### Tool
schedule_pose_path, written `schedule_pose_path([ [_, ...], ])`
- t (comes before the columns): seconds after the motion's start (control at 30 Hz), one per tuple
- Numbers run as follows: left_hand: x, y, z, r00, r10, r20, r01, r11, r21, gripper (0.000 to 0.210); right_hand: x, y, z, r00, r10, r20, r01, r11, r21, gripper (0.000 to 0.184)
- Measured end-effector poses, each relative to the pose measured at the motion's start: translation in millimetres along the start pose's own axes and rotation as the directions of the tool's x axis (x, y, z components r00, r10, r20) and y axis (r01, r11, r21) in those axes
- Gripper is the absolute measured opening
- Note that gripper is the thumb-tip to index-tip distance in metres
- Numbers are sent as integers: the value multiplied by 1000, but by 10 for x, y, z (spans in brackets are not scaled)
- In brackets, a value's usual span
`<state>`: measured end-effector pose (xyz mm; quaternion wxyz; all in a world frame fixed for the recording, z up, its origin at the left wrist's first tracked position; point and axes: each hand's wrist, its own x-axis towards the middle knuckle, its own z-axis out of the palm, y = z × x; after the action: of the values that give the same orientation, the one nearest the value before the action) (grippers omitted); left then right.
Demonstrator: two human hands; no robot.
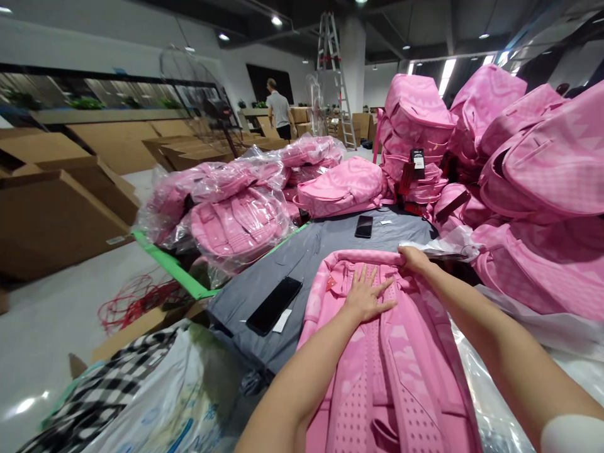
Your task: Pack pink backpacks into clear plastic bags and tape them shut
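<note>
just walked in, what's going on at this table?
A person has a pink backpack lying back-side up on a grey-covered table. Their left hand presses flat on it; the right hand holds its top edge. Bagged backpacks are piled to the left, unbagged ones to the right.

Backpack (391, 365) on table (311, 251), phone (274, 305) left, bagged backpacks (236, 220) behind
</note>
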<state>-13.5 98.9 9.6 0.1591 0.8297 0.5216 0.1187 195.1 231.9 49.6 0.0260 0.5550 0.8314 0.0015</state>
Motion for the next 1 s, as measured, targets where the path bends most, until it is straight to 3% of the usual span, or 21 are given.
schedule_pose_path([
  [0.1,118,-56,-26,999,-24,-39,25,999,32,72,-186,-127,-91,999,-1,-44,1,1000,-11,39],
  [0.2,197,-103,-7,995,-46,-91,48,999,17,68,-645,-420,-119,994,-76,-80,77,997,2,40],
  [0.33,311,-140,-58,975,-120,-188,100,988,-114,53,-1421,-1002,78,933,-252,-257,278,958,70,51],
  [0.43,263,-89,-232,966,-150,-209,117,980,-161,48,-1703,-1329,296,953,-229,-197,249,965,83,52],
  [0.53,-93,66,-416,989,-42,-143,13,980,-197,43,-1693,-1436,442,974,-166,-151,179,981,76,52],
  [0.6,-477,205,-437,979,204,7,-197,952,-234,33,-1644,-1441,496,972,-170,-162,186,978,92,51],
  [0.67,-849,330,-341,880,455,134,-421,879,-222,36,-1608,-1435,531,968,-176,-178,198,973,116,48],
  [0.73,-1089,403,-162,822,543,173,-533,840,-106,37,-1580,-1426,555,963,-164,-215,199,969,149,45],
  [0.8,-1162,408,36,839,523,149,-532,846,25,32,-1552,-1408,557,956,-102,-275,166,961,223,43],
  [0.93,-1090,331,296,844,522,122,-532,844,68,35,-1594,-1378,414,943,45,-331,80,931,355,46],
  [1.0,-1083,331,326,912,407,50,-410,905,113,35,-1728,-1407,263,935,-70,-347,194,921,337,43],
])
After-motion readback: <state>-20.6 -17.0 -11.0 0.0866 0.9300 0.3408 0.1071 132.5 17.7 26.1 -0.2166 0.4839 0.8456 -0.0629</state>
